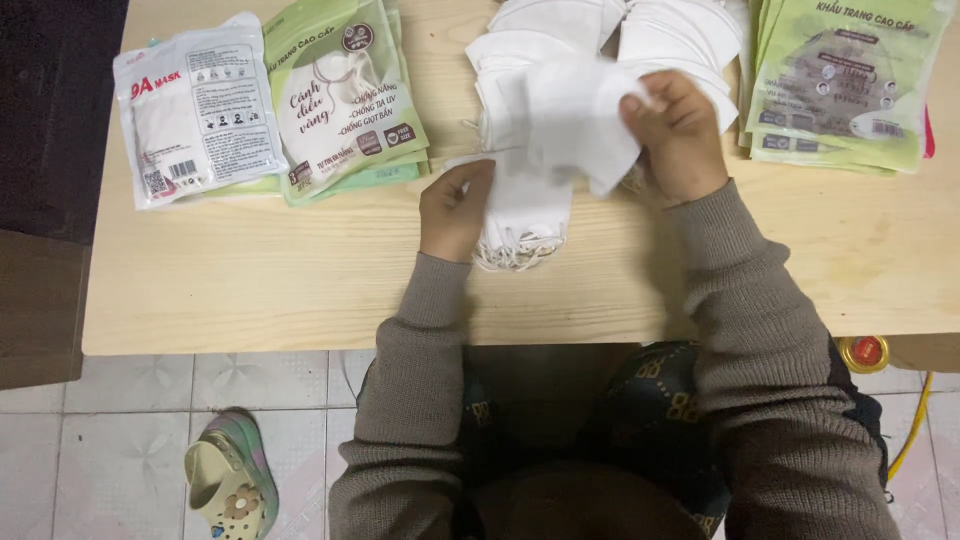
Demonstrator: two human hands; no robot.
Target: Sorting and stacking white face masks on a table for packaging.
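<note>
Your right hand (680, 125) is pinching a soft white folded fabric face mask (575, 120) above the pale wooden worktop (300, 280), while your left hand (452, 210) is closing on its lower edge; it looks light and floppy, so a hold at the edges should suit it

The right hand (678, 135) covers part of the white mask (580, 120) it lifts, and its fingertips are lost behind the fabric. The left hand (455, 210) hides the edge of the small mask pile (522, 215), so its grip cannot be made out. Along the top edge, the mask stacks (650, 35) and the green packets (845, 85) are cut off.
</note>
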